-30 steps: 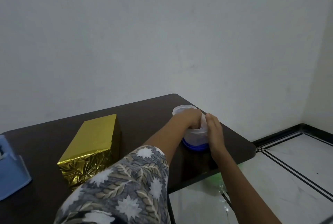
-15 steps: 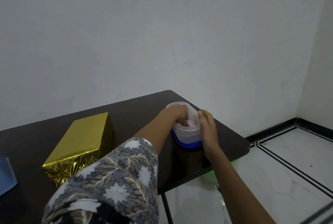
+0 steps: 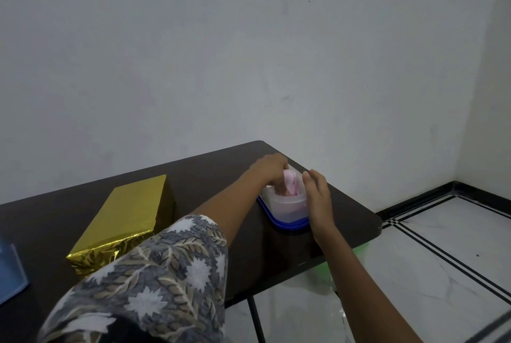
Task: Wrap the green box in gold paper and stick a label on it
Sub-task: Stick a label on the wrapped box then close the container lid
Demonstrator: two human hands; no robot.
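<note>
The box wrapped in gold paper (image 3: 125,217) lies on the dark table (image 3: 340,212), left of centre. A clear plastic tub (image 3: 287,206) sits on a blue lid near the table's right end. My left hand (image 3: 269,170) reaches into the tub and pinches a pink label (image 3: 290,183), lifted partly above the rim. My right hand (image 3: 318,199) rests flat against the tub's right side with straight fingers.
A blue object (image 3: 9,273) sits at the table's left edge, cut off by the frame. The table's right edge lies just past the tub, with white tiled floor (image 3: 428,259) below. A white wall stands behind.
My left hand has drawn the pink label up out of the tub. The view has shifted, so the gold box and tub sit slightly differently in frame.
</note>
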